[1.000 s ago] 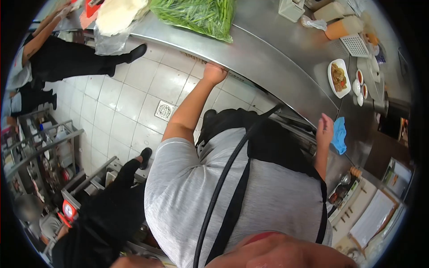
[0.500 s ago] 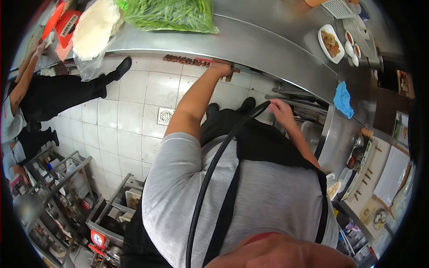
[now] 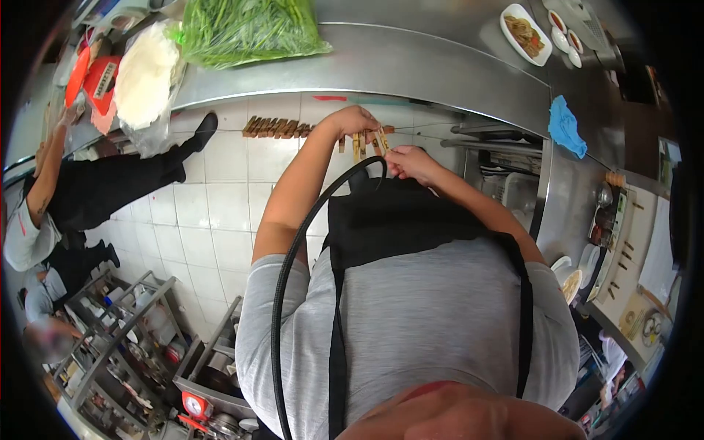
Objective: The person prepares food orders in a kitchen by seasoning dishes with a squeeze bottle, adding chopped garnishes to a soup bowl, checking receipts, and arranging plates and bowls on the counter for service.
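Steel worktop; bag of greens, left part. Blue cloth, right part. Your left hand, clamped on wooden pegs at near edge; your right hand, fingertips together on same pegs. Brown peg row left.

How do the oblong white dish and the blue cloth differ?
The white dish has a firm, smooth outline, while the blue cloth is crumpled. The dish holds food; the cloth shows nothing on it. Both lie on the steel counter.
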A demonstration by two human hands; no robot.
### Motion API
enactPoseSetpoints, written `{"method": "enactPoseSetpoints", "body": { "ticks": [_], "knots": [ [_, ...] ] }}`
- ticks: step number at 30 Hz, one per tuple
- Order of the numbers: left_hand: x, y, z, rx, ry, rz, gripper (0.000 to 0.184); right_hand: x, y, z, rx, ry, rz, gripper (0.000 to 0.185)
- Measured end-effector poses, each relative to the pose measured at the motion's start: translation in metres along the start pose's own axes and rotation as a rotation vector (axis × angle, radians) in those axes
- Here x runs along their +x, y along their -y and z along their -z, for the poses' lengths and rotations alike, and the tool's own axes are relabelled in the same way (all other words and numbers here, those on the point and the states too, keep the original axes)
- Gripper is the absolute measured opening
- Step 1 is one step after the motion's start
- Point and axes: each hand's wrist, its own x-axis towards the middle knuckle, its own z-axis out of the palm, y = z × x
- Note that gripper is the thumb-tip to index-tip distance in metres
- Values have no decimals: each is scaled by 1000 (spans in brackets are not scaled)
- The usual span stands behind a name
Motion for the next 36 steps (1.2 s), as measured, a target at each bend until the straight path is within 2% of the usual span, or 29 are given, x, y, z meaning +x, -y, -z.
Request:
{"method": "enactPoseSetpoints", "body": {
  "ticks": [2,3,4,6,8,10,13,15,17,20,22,24,27,30,33,36],
  "knots": [
    [-4,-3,-3,50,-98,-65,27,-18,5,15,-175,-49,69,22],
    [-1,-1,-2,249,-211,-124,31,-31,7,23,-257,-80,101,22],
    [-5,0,-8,435,-435,-26,39,-43,10,32,-258,-97,120,21],
    [-16,-15,-17,788,-543,-118,43,-67,19,52,-257,-137,165,21],
    [-27,-57,-29,336,-293,-205,44,-82,30,70,-274,-148,238,21],
    [-29,-98,-50,-54,-72,-361,32,-97,43,82,-260,-169,309,20],
    [-17,-151,-69,-119,7,-445,22,-114,60,103,-346,-192,427,17],
    [-12,-185,-80,-175,-6,-456,19,-129,70,121,-262,-351,589,16],
    [-6,-217,-90,-71,-89,-637,17,-149,84,135,-123,-592,767,15],
    [15,-256,-112,-15,-115,-864,17,-175,97,165,-216,-955,1262,16],
    [24,-287,-131,-78,-68,-931,17,-191,103,192,-308,-1000,1405,18],
    [38,-308,-145,-9,-137,-1007,17,-196,104,218,-285,-991,1507,19],
    [63,-330,-166,43,-207,-1125,16,-206,109,254,-224,-964,1534,21],
    [91,-341,-180,129,-282,-1203,17,-207,117,270,258,-615,1531,20],
    [129,-342,-186,187,-405,-1282,19,-202,123,297,711,-392,1266,22],
    [153,-348,-180,336,-430,-1119,22,-173,131,343,717,-390,1008,23]
  ]
}}
